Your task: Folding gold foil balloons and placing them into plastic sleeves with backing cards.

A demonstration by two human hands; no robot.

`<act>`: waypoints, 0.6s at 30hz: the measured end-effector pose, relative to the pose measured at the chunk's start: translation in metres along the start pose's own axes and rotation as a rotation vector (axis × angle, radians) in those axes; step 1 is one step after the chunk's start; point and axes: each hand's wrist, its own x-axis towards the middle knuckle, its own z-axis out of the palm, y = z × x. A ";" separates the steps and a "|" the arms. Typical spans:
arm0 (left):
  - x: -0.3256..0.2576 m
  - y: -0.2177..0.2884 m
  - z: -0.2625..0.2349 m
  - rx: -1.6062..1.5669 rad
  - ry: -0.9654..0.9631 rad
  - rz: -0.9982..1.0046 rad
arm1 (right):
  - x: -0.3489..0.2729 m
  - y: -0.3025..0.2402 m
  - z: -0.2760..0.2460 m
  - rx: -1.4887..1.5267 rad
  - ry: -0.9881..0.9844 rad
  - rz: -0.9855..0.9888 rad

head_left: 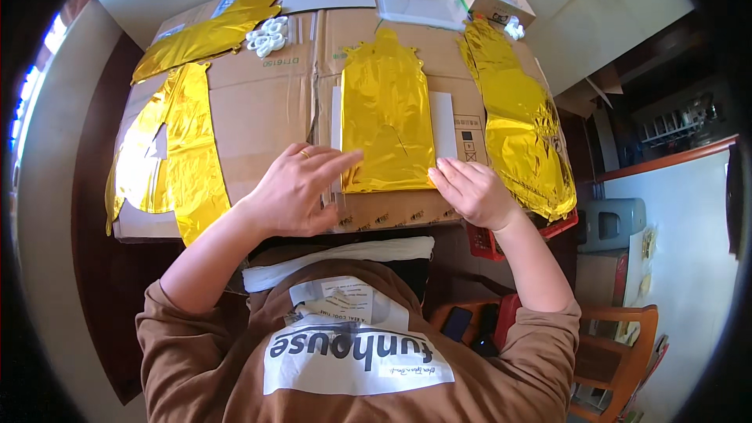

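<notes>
A flat, shiny gold foil balloon (388, 121) lies in the middle of the cardboard surface, on top of a white sheet (443, 121) that shows along its sides. Its top end is narrower, with small tabs, and its lower edge runs straight. At the lower right corner, my right hand (474, 192) pinches the foil between thumb and fingers. My left hand (298, 188) hovers by the lower left edge, fingers stretched and slightly blurred, holding nothing.
More flat gold foil balloons lie at left (192, 149), far left (211, 31) and right (521, 125). White ring-shaped coils (268, 37) sit at the back left. An open carton (493, 0) stands at the back right, a red crate (484, 241) below the right edge, a wooden chair (627, 345) lower right.
</notes>
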 end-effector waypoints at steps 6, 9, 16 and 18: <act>0.050 0.028 0.036 0.172 0.163 -0.246 | 0.005 0.002 -0.008 0.048 -0.098 0.027; 0.054 0.012 0.085 0.123 0.154 -0.239 | 0.006 -0.003 -0.008 0.084 -0.107 0.091; 0.055 0.011 0.093 0.187 0.080 -0.227 | -0.007 -0.033 -0.003 0.142 -0.077 0.348; 0.056 0.012 0.093 0.186 0.103 -0.228 | -0.012 -0.041 -0.004 0.151 -0.109 0.404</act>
